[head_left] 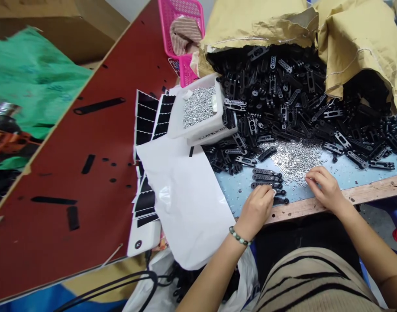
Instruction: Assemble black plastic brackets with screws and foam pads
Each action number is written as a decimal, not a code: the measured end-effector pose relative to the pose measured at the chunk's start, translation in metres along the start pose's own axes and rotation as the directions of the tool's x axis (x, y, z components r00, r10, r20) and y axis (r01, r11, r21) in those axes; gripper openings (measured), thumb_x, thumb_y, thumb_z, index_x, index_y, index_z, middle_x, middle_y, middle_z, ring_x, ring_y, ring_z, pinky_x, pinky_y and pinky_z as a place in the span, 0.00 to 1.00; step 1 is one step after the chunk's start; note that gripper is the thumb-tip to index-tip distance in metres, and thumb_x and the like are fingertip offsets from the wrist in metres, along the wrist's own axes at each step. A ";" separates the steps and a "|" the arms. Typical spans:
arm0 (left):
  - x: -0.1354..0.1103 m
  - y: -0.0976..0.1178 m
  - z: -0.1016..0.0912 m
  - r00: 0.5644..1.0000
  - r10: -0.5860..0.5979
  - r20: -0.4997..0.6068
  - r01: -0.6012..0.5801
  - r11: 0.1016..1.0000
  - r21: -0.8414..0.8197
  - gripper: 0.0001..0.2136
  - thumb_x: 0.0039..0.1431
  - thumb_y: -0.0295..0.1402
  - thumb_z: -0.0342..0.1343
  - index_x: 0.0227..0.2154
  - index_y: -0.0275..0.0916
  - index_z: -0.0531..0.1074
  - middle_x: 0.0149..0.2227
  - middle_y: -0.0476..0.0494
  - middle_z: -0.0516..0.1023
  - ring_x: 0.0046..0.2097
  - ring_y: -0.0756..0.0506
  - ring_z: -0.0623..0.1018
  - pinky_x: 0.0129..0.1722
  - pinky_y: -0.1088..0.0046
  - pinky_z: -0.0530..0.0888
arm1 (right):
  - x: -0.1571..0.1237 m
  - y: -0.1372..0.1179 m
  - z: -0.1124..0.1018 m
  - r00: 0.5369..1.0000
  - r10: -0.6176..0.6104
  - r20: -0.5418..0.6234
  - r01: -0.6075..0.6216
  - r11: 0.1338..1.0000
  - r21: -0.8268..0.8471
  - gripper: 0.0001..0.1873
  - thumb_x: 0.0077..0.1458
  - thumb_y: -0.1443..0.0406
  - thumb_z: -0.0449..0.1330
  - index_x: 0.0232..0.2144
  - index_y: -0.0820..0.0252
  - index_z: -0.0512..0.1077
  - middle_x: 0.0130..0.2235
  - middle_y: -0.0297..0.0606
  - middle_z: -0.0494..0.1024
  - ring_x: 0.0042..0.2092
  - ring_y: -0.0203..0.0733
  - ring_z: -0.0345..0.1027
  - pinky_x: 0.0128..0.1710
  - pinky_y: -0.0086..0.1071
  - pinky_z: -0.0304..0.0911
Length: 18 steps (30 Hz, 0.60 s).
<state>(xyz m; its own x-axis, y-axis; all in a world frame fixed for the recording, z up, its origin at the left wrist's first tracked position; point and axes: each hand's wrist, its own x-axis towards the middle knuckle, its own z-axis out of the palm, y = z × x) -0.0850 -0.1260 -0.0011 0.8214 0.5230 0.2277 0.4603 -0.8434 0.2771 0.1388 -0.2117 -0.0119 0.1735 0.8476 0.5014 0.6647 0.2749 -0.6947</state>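
My left hand (257, 204), with a beaded bracelet at the wrist, rests on the lower end of a short row of black slotted plastic parts (266, 177) near the table's front edge. Its fingers are closed and cover the left ends of the lowest parts; a small white spot shows at the fingertips, and what they grip is hidden. My right hand (324, 189) is closed in a pinch at the right edge of a pile of small silvery screws and nuts (295, 160). Anything between those fingertips is too small to make out.
A large heap of black parts (282, 99) spills from brown paper sacks (259, 26). A white tub (198, 134) of screws stands left of it. White sheets (185, 195) with black strips overlap a red board (97, 182). Behind is a pink basket (164, 26).
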 end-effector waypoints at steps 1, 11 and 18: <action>0.001 0.001 0.000 1.000 0.005 0.013 -0.005 1.000 0.007 0.11 0.64 0.22 0.44 0.29 0.37 0.67 0.34 0.43 0.72 0.35 0.46 0.69 0.35 0.68 0.72 | 0.000 0.000 0.000 1.000 0.000 0.004 0.000 1.000 -0.001 0.08 0.60 0.71 0.54 0.39 0.56 0.69 0.36 0.39 0.71 0.38 0.40 0.68 0.37 0.35 0.67; 0.002 -0.004 -0.014 0.957 -0.289 0.025 0.271 0.861 -0.431 0.13 0.64 0.29 0.47 0.48 0.39 0.70 0.46 0.39 0.74 0.48 0.43 0.75 0.49 0.61 0.74 | 0.000 0.004 -0.002 1.000 -0.001 0.006 0.001 1.000 -0.007 0.08 0.60 0.71 0.53 0.39 0.57 0.69 0.37 0.40 0.70 0.38 0.40 0.68 0.38 0.35 0.67; 0.019 -0.005 -0.026 0.668 -0.650 0.363 0.484 0.009 -0.875 0.21 0.57 0.41 0.59 0.51 0.37 0.68 0.48 0.38 0.77 0.48 0.44 0.78 0.44 0.71 0.76 | 0.000 -0.002 0.001 1.000 0.027 0.009 -0.027 0.999 0.032 0.08 0.60 0.70 0.53 0.39 0.56 0.70 0.36 0.39 0.71 0.38 0.40 0.68 0.37 0.35 0.67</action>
<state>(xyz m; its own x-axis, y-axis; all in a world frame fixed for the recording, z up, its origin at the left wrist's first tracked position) -0.0807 -0.1087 0.0256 0.3713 0.8531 -0.3666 0.1069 0.3529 0.9295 0.1371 -0.2120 -0.0116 0.1851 0.8587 0.4779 0.6363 0.2659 -0.7242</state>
